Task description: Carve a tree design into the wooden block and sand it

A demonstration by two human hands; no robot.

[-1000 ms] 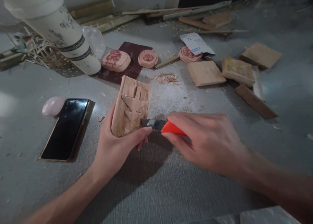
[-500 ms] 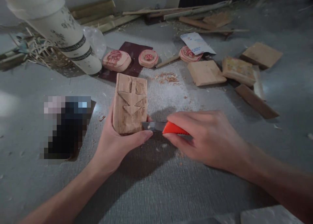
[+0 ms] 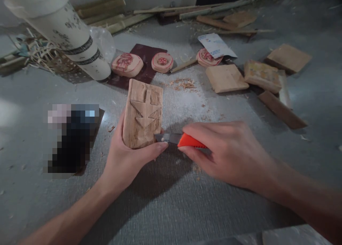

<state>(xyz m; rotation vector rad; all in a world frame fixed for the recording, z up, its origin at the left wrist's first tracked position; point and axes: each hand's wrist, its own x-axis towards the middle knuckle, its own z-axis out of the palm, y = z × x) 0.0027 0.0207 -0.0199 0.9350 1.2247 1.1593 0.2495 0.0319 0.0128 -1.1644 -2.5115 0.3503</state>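
My left hand grips the lower end of a pale wooden block carved with a raised downward arrow, thumb along its bottom edge. The block stands tilted above the grey mat. My right hand is closed on an orange utility knife. Its grey blade touches the block's lower right corner, just above my left thumb.
Several blocks with red drawings lie behind, one on a dark red sheet. Plain wood slabs sit at the right. A white printed cylinder leans at the back left. A blurred dark object lies left. Wood shavings are scattered about.
The block has turned from a rightward lean to nearly straight in my left hand. The knife blade stayed at its lower right corner, shifting only slightly.
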